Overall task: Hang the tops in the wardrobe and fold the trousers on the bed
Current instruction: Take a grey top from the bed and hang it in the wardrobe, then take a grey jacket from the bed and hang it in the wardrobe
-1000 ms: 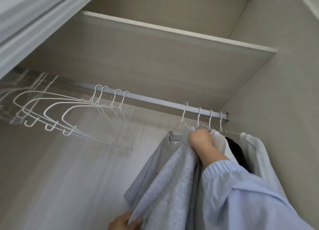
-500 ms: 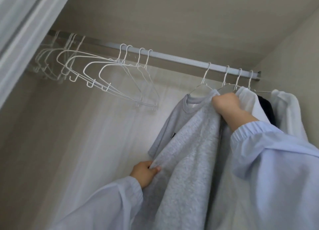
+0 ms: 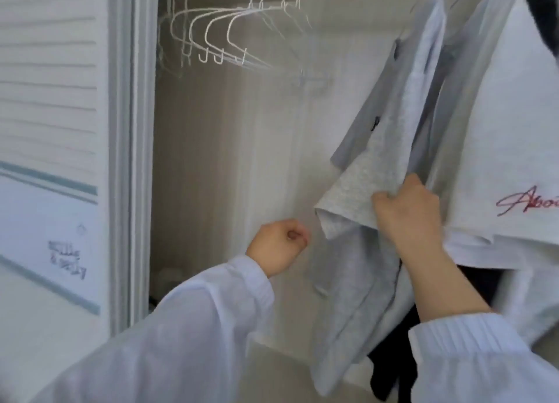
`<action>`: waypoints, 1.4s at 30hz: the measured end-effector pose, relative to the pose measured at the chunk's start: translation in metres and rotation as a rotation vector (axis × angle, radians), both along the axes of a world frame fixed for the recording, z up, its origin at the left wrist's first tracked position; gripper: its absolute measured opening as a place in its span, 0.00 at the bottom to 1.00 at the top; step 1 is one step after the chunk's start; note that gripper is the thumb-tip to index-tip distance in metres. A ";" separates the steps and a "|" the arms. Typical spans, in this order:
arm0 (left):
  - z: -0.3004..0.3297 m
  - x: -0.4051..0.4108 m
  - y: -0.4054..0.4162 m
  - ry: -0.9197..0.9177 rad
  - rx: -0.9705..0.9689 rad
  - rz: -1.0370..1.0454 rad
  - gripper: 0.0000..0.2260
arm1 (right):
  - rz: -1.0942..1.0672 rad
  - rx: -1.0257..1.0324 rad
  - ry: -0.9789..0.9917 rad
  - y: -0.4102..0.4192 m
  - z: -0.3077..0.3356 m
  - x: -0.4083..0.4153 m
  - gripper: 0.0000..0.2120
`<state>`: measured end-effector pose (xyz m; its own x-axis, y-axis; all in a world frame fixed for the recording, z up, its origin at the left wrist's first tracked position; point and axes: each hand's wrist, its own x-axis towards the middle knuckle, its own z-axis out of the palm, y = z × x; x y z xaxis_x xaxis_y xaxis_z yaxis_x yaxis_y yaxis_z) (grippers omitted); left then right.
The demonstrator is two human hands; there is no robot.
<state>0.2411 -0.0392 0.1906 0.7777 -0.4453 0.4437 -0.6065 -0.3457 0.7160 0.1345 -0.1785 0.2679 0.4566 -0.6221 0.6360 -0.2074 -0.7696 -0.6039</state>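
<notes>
We look lower now: the rail and the shelf above it are gone from sight, and the wardrobe door (image 3: 54, 148) fills the left side. Our right hand (image 3: 405, 215) no longer sits at the collar of the grey top (image 3: 381, 148); it is down at the sleeve, gripping the fabric there. Our left hand (image 3: 276, 248) no longer pinches the grey top's edge and now hangs apart from it, fingers curled on nothing. The white top (image 3: 514, 124) beside the grey one shows its front with red lettering. The empty hangers (image 3: 211, 36) sit at the top of our view.
</notes>
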 end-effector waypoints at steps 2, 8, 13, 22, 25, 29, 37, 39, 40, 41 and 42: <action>-0.012 -0.022 0.035 0.002 0.056 0.050 0.05 | 0.014 -0.047 -0.066 0.014 -0.018 -0.004 0.20; -0.052 -0.109 0.150 0.009 0.135 0.385 0.05 | 0.232 -0.172 -0.326 0.079 -0.061 -0.024 0.22; -0.078 -0.209 0.225 0.025 0.154 0.762 0.04 | 0.824 -0.158 -0.247 0.183 -0.118 -0.052 0.09; -0.136 -0.473 0.309 0.076 0.617 1.560 0.15 | 1.696 -0.213 -0.045 0.376 -0.227 -0.229 0.14; -0.148 -0.576 0.322 0.132 0.721 1.771 0.21 | 1.922 -0.388 -0.050 0.420 -0.250 -0.317 0.24; -0.188 -0.707 0.309 0.414 0.644 2.025 0.22 | 2.209 -0.492 0.057 0.454 -0.282 -0.437 0.26; -0.308 -0.932 0.248 1.099 0.121 2.337 0.17 | 2.606 -0.747 0.473 0.487 -0.368 -0.653 0.16; -0.332 -0.976 0.245 1.192 0.017 2.349 0.15 | 2.657 -0.808 0.579 0.496 -0.389 -0.698 0.14; -0.342 -0.995 0.247 1.219 -0.022 2.356 0.14 | 2.675 -0.849 0.640 0.501 -0.400 -0.718 0.13; -0.353 -1.012 0.251 1.241 -0.054 2.362 0.14 | 2.687 -0.883 0.702 0.506 -0.410 -0.737 0.12; -0.363 -1.029 0.258 1.259 -0.083 2.366 0.13 | 2.692 -0.906 0.764 0.512 -0.420 -0.754 0.11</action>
<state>-0.7877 0.2186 -0.1719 -0.4394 0.8507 -0.2886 0.7995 0.5168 0.3061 -0.6199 0.3336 -0.1525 -0.4724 0.8755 -0.1017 0.7320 0.3255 -0.5984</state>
